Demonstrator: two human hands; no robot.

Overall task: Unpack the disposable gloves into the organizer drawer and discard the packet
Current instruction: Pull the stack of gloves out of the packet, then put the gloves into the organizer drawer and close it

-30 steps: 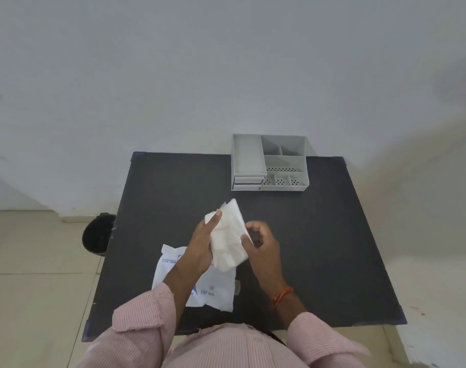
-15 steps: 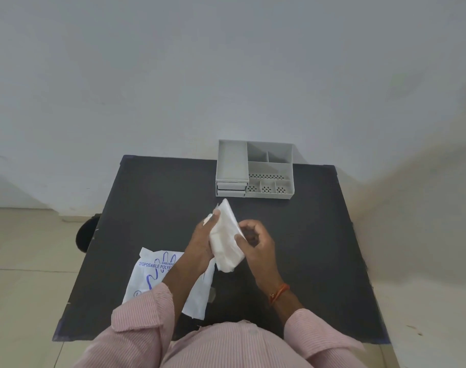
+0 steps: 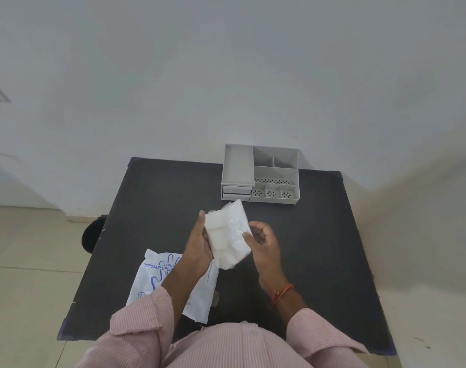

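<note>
A folded white stack of disposable gloves (image 3: 227,232) is held upright above the middle of the black table (image 3: 319,235). My left hand (image 3: 198,245) grips its left side. My right hand (image 3: 263,241) pinches its right edge with thumb and fingers. The white packet (image 3: 157,280) with blue print lies flat on the table at the near left, partly under my left forearm. The grey organizer (image 3: 275,173) stands at the table's far edge; its drawers on the left front look pushed in.
A black round bin (image 3: 91,235) stands on the tiled floor just left of the table. A white wall rises right behind the table. Bare table surface lies to the right of my hands.
The view has shifted slightly between frames. My hands keep the glove stack in about the same place, with my right fingers closing further onto its right edge. The packet has not moved.
</note>
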